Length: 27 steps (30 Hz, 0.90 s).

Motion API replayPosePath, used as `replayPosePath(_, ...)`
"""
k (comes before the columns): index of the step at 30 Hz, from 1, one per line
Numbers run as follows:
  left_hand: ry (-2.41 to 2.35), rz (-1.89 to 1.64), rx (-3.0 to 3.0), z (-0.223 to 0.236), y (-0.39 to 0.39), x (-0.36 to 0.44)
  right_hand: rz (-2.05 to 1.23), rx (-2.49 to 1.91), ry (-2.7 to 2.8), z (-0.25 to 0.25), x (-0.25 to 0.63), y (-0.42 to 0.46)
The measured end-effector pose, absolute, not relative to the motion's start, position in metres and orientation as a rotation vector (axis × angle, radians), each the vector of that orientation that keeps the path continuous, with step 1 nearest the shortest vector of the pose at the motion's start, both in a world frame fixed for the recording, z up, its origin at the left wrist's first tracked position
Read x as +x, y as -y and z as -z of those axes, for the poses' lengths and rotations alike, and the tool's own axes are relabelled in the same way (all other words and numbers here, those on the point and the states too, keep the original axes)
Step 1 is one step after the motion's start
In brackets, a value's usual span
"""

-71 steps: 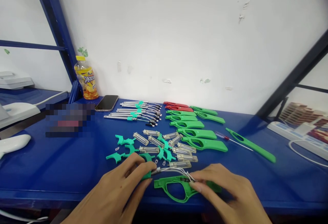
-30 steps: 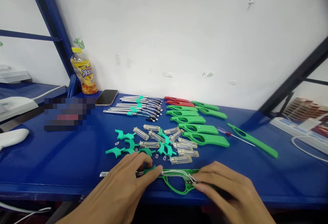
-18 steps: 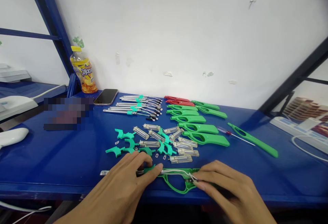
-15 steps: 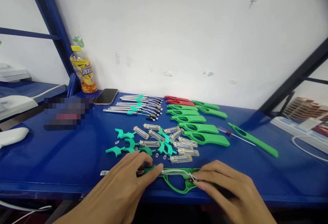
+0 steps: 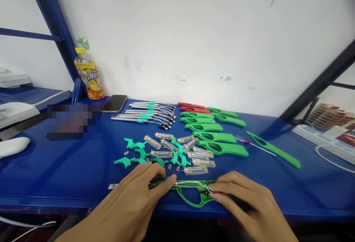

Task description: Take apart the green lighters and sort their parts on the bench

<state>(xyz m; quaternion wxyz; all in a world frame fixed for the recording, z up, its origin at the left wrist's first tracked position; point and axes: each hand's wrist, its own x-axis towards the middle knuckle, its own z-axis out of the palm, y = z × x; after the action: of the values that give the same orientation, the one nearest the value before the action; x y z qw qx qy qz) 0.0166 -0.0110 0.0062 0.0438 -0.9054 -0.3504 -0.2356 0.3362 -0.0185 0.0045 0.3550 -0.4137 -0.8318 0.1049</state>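
Observation:
At the table's front edge, an open green lighter casing half (image 5: 191, 200) lies with its hollow side up. My left hand (image 5: 138, 194) is closed around a metal lighter tube (image 5: 113, 186) at the casing's left end, its thumb pressing near the tube's wire end. Thin white wires (image 5: 194, 183) run from there along the casing to the right. My right hand (image 5: 244, 197) pinches a small black igniter part (image 5: 205, 192) and the wire ends over the casing, whose right portion its fingers hide. Just beyond lie teal triggers (image 5: 124, 162) and clear fuel tanks (image 5: 195, 170).
Behind are wired metal tubes (image 5: 130, 118), green casing halves (image 5: 224, 149) and red ones (image 5: 194, 105). A screwdriver (image 5: 257, 147) and another green casing half (image 5: 277, 153) lie right. A phone (image 5: 114, 103), drink bottle (image 5: 90, 75) and power strip (image 5: 324, 142) sit farther out.
My left hand has brought the metal tube down into line with the casing's left end, and the wires now lie along it. Over the last second both hands stay almost still.

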Motion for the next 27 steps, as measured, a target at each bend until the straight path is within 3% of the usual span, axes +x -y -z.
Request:
replayPosePath(20,1.115,0.745,-2.809,-0.0043,0.0119,0.0175,-0.317,-1.096,2.139,-0.0026,0.3383,0.0207)
replayPosePath(27,1.312,1.018,-2.91,-0.002,0.0105,0.0173,-0.288,-1.061,2.096,-0.0048,0.3324,0.0185)
